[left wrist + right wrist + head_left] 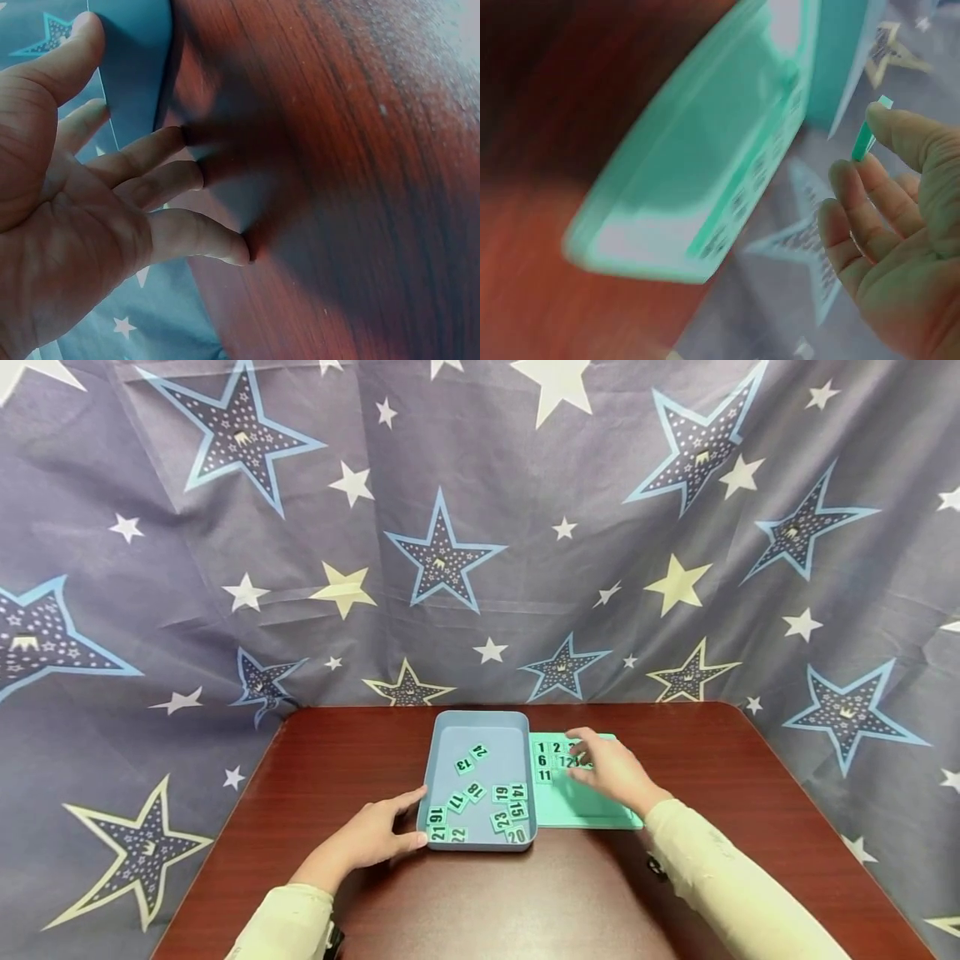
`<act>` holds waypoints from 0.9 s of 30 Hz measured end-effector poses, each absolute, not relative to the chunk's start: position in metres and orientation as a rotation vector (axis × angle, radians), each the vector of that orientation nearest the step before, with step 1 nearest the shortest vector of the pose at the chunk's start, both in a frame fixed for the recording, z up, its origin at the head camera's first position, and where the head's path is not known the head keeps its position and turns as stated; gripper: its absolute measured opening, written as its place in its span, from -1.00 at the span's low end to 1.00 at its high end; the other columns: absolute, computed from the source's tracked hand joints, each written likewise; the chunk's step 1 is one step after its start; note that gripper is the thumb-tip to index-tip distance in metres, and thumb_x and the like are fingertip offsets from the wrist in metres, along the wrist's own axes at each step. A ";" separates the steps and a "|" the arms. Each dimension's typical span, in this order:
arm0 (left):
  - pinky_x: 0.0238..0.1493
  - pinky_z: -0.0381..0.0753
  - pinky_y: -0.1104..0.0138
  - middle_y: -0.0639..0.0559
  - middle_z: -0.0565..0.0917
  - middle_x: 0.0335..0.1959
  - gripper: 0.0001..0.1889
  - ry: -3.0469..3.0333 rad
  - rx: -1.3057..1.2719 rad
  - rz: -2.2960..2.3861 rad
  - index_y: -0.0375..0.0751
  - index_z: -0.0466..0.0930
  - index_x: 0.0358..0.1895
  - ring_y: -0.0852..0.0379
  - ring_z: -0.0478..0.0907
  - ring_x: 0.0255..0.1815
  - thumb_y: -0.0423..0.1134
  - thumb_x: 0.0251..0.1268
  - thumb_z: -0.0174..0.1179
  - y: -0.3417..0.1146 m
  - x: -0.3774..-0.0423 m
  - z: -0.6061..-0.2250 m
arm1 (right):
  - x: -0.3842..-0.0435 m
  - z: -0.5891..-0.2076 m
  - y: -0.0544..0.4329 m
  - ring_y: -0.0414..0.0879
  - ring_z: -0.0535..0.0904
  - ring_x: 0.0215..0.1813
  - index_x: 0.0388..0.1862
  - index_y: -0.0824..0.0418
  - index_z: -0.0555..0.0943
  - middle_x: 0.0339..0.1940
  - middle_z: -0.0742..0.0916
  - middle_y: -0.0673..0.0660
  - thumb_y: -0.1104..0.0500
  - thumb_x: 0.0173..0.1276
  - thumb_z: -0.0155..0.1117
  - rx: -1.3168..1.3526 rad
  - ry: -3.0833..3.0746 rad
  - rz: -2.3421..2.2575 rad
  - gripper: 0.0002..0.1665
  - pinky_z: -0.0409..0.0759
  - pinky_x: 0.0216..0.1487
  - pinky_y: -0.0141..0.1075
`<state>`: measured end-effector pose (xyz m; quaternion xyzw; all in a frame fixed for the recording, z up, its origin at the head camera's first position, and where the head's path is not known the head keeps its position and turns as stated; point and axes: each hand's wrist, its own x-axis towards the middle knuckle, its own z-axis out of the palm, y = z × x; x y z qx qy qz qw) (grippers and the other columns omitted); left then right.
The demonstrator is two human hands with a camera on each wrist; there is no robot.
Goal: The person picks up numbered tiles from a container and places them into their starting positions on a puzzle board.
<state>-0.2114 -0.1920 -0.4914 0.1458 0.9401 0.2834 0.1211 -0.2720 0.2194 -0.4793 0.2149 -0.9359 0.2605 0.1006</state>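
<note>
Tiles (pixel 473 792) 13–24 in blue tray (pixel 476 818)

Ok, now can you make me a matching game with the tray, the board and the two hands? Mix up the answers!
Things
1) Tray
2) Board
3) Left hand
4) Right hand

Clues
A) Green, with 1, 2, 6 and 11 showing
B) Pinching a small tile
C) Blue-grey, with loose number tiles inside
D) At the left side of the tray

Right pairs
1-C, 2-A, 3-D, 4-B
</note>
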 end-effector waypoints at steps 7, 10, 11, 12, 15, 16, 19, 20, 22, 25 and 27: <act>0.51 0.46 -0.19 -0.24 0.53 0.53 -0.15 2.744 0.384 0.832 0.05 0.34 0.67 -0.26 0.44 0.58 0.06 0.37 0.48 -0.193 -0.211 -0.493 | -0.266 -0.495 0.251 0.12 0.85 -0.15 0.34 0.32 0.55 -0.09 0.88 0.20 0.27 0.27 0.62 0.622 -2.818 0.638 -0.31 0.76 -0.14 0.02; 0.49 0.48 -0.19 -0.23 0.54 0.53 -0.15 2.743 0.388 0.830 0.05 0.33 0.67 -0.24 0.45 0.58 0.06 0.37 0.48 -0.193 -0.211 -0.494 | -0.266 -0.501 0.251 0.07 0.86 -0.16 0.33 0.31 0.56 -0.09 0.89 0.18 0.25 0.27 0.63 0.636 -2.823 0.602 -0.31 0.77 -0.14 0.00; 0.49 0.48 -0.19 -0.23 0.54 0.53 -0.15 2.745 0.389 0.830 0.05 0.34 0.67 -0.24 0.46 0.57 0.06 0.37 0.48 -0.193 -0.211 -0.495 | -0.266 -0.502 0.249 0.05 0.86 -0.17 0.33 0.30 0.56 -0.09 0.89 0.17 0.25 0.27 0.63 0.646 -2.824 0.591 -0.32 0.77 -0.14 -0.01; 0.49 0.49 -0.18 -0.23 0.55 0.53 -0.15 2.748 0.392 0.830 0.05 0.34 0.66 -0.23 0.47 0.57 0.06 0.36 0.48 -0.192 -0.211 -0.495 | -0.267 -0.503 0.247 0.03 0.85 -0.18 0.32 0.29 0.57 -0.09 0.89 0.15 0.25 0.27 0.63 0.652 -2.825 0.583 -0.32 0.77 -0.14 -0.02; 0.48 0.49 -0.17 -0.23 0.55 0.52 -0.15 2.749 0.395 0.835 0.04 0.34 0.66 -0.22 0.48 0.56 0.05 0.36 0.49 -0.192 -0.211 -0.495 | -0.270 -0.508 0.240 0.02 0.85 -0.16 0.31 0.26 0.58 -0.09 0.89 0.11 0.24 0.26 0.63 0.673 -2.829 0.548 -0.34 0.77 -0.12 0.01; 0.48 0.49 -0.18 -0.24 0.55 0.52 -0.15 2.747 0.394 0.840 0.04 0.34 0.66 -0.22 0.48 0.56 0.05 0.36 0.49 -0.191 -0.211 -0.495 | -0.272 -0.510 0.237 0.04 0.85 -0.15 0.31 0.25 0.59 -0.10 0.89 0.10 0.25 0.26 0.63 0.684 -2.826 0.537 -0.35 0.76 -0.11 0.02; 0.49 0.48 -0.19 -0.24 0.54 0.53 -0.15 2.739 0.391 0.854 0.06 0.34 0.67 -0.24 0.46 0.57 0.04 0.37 0.48 -0.190 -0.210 -0.495 | -0.275 -0.515 0.231 0.09 0.84 -0.09 0.30 0.24 0.60 -0.10 0.89 0.09 0.27 0.24 0.62 0.697 -2.823 0.505 -0.35 0.76 -0.04 0.05; 0.49 0.48 -0.19 -0.24 0.54 0.53 -0.15 2.738 0.391 0.857 0.06 0.34 0.67 -0.24 0.46 0.57 0.04 0.37 0.48 -0.190 -0.210 -0.496 | -0.276 -0.516 0.229 0.11 0.83 -0.08 0.30 0.24 0.60 -0.10 0.88 0.09 0.28 0.24 0.62 0.699 -2.820 0.497 -0.35 0.75 -0.03 0.06; 0.49 0.48 -0.19 -0.24 0.55 0.52 -0.15 2.739 0.391 0.861 0.07 0.34 0.67 -0.23 0.46 0.57 0.04 0.37 0.48 -0.190 -0.209 -0.497 | -0.277 -0.519 0.226 0.13 0.83 -0.07 0.28 0.24 0.61 -0.10 0.88 0.10 0.26 0.24 0.63 0.690 -2.816 0.490 -0.36 0.75 -0.02 0.06; 0.49 0.48 -0.18 -0.23 0.56 0.52 -0.15 2.747 0.393 0.859 0.07 0.34 0.67 -0.23 0.47 0.56 0.04 0.36 0.49 -0.191 -0.209 -0.497 | -0.277 -0.520 0.222 0.14 0.82 -0.07 0.27 0.22 0.63 -0.10 0.88 0.09 0.17 0.23 0.66 0.615 -2.819 0.453 -0.36 0.75 -0.04 0.08; 0.49 0.48 -0.18 -0.23 0.55 0.52 -0.16 2.751 0.387 0.855 0.08 0.34 0.67 -0.23 0.47 0.56 0.04 0.36 0.49 -0.192 -0.209 -0.496 | -0.278 -0.521 0.220 0.13 0.82 -0.10 0.24 0.20 0.65 -0.16 0.88 0.06 0.11 0.21 0.68 0.558 -2.825 0.428 -0.36 0.74 -0.09 0.08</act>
